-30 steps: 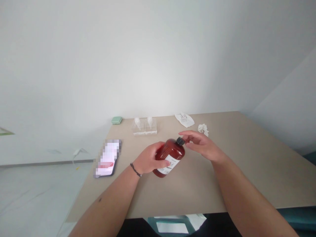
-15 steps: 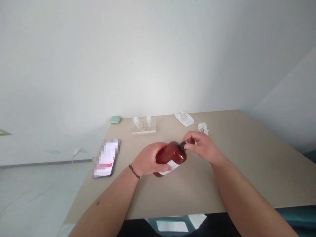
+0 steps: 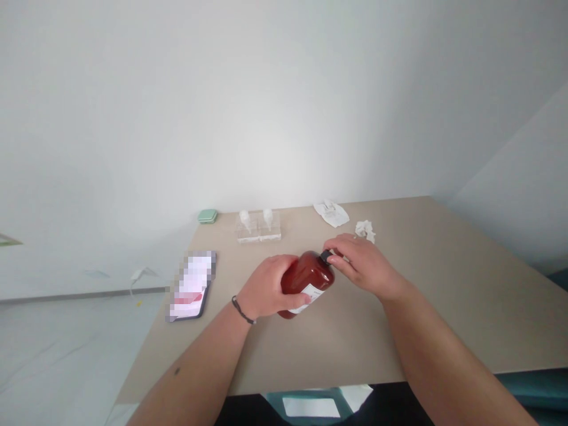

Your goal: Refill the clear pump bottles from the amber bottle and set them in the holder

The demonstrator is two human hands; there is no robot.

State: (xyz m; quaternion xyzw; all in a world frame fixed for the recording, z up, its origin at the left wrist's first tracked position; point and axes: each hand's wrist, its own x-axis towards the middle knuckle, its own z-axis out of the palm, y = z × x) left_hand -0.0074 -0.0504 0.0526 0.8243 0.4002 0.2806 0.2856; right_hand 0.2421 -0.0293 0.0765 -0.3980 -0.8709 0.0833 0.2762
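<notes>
A reddish-brown bottle (image 3: 314, 273) with a white label is tilted over the table, its neck pointing up and to the right. My left hand (image 3: 266, 290) is wrapped round its body, the thumb lying across the label. At the neck sits a black cap (image 3: 326, 256), which the fingers and thumb of my right hand (image 3: 361, 260) grip from the right. Part of the cap is hidden by those fingers, and the bottle's base is partly covered by my left hand.
On the beige table (image 3: 444, 284), a phone (image 3: 193, 287) lies at the left. Along the back are a small green case (image 3: 207, 216), a clear stand (image 3: 260, 238) holding two white-topped pieces, a flat tissue (image 3: 332, 213) and a crumpled tissue (image 3: 365, 229). A wall rises behind.
My right hand has shifted slightly left and its fingers have turned over the cap. The bottle has tipped a little, neck end moving slightly up and left, still in my left hand.
</notes>
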